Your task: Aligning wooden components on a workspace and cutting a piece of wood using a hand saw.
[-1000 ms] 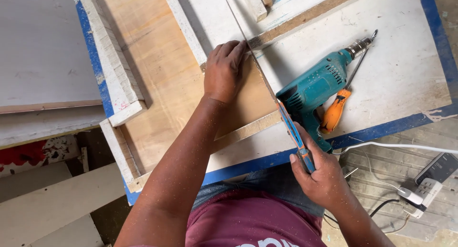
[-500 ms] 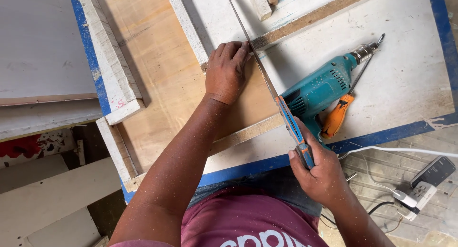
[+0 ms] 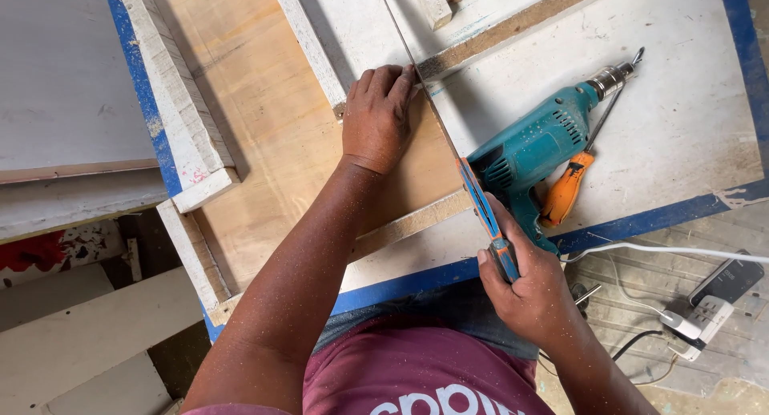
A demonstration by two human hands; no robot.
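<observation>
Your left hand is pressing flat, fingers spread, on the pale plywood sheet beside the cut line, pinning it to the white, blue-edged worktop so it cannot shift. Your right hand is gripping the blue-and-orange handle of the thin-bladed handsaw, keeping the blade running against your fingertips. The teal electric drill and orange-handled screwdriver are lying just right of the blade.

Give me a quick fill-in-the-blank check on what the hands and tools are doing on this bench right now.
1. The right hand grips the handle of a ____.
2. The left hand lies flat on the ____ board.
3. The teal ____ lies on the white bench top, right of the blade.
4. Beside it lies a screwdriver with an ____ handle.

Missing words: saw; plywood; drill; orange
</observation>
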